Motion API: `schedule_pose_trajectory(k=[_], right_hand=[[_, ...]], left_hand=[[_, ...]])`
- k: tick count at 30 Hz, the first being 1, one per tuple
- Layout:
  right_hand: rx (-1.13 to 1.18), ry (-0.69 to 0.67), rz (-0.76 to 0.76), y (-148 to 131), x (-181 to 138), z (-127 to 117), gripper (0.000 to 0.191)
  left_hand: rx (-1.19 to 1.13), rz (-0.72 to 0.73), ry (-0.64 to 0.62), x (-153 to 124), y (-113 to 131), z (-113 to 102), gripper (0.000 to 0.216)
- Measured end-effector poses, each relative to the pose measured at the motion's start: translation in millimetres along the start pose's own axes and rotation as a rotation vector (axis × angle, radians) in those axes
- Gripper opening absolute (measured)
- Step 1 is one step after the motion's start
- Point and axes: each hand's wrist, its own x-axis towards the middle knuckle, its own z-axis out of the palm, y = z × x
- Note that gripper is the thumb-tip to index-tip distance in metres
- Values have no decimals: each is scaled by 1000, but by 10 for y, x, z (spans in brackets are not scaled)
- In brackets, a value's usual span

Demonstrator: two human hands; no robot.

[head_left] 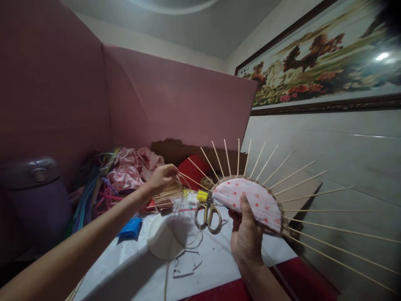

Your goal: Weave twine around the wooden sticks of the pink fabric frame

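A half-round woven piece (247, 196), covered in pink fabric with red dots, is held up by my right hand (247, 236), thumb on the fabric and fingers behind. Thin pale sticks (304, 182) fan out from its braided rim. To the left, my left hand (163, 177) is closed in a pinch beside the end of the leftmost stick. A thin cord (200, 238) seems to run from those fingers and loops down over the table; the exact grip is too small to make out. Scissors (208, 216) with bronze-coloured handles and a yellow part lie between the hands.
On the white tabletop (216, 263) are a pale round disc (164, 240), a blue packet (130, 228) and small white scraps (184, 274). Dotted pink cloth (131, 167) and coloured strips (84, 200) are heaped at left, near a purple bin (34, 200). Cardboard (169, 152) stands behind.
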Motion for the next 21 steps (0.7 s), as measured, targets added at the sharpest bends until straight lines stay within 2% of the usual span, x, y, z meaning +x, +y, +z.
schedule_pose_trajectory(k=[3,5,7,11,15,18,21], right_hand=[[25,15,1,-18,28,6,55],[13,33,-2,-25,52,0,51],[-5,55,-17,-26,70,-9,49],[-24,71,-29,-18,81,-24,49],[-55,50,-49,-15,75,-23,46],[-70,56,-53,-20,69,-20,47],[-84,66,-56,-21,65,-22,44]], left_hand=[[-146,-79,29,-33,87,-226,16],[-407,-206,35,-97,154,-345,16],[-537,-269,61,-174,217,-450,18],[-623,-288,185,-325,307,-660,13],[-695,-218,276,-454,333,-904,7],[-694,-185,244,-469,310,-1020,20],[-664,-245,189,-315,233,-909,24]])
